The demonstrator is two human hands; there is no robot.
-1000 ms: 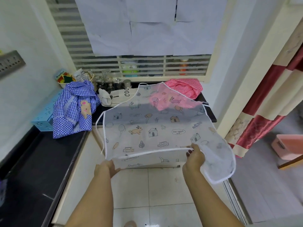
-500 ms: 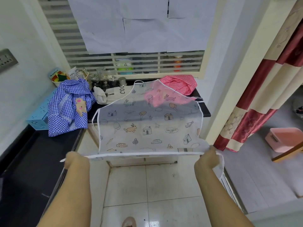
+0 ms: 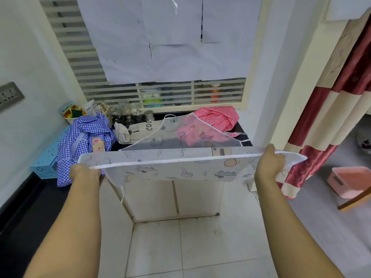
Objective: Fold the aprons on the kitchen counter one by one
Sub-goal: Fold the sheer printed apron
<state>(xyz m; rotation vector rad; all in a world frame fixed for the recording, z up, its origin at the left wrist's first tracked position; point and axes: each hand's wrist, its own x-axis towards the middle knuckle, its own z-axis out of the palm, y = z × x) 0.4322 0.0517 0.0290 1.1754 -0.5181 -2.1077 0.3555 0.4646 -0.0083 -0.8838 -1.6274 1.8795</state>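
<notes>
A see-through white apron (image 3: 176, 157) printed with small animals and houses lies with its bib on the black counter (image 3: 244, 128), its lower hem stretched out over the counter edge. My left hand (image 3: 84, 173) grips the hem's left corner and my right hand (image 3: 270, 163) grips the right corner, holding the hem taut and level in the air. A blue checked apron (image 3: 84, 137) lies bunched on the counter at the left. A red checked apron (image 3: 218, 117) lies crumpled at the back right, partly under the white one. A cream apron (image 3: 140, 127) with black letters lies behind.
Glass jars (image 3: 128, 111) and a small basket of sponges (image 3: 73, 113) stand at the back of the counter. A light blue perforated box (image 3: 47, 159) sits left. A red and cream curtain (image 3: 329, 117) hangs right, with a pink bin (image 3: 349, 181) on the floor.
Both hands have spread apart and lifted the hem higher and forward, so the apron's lower part now folds up toward the bib instead of hanging flat.
</notes>
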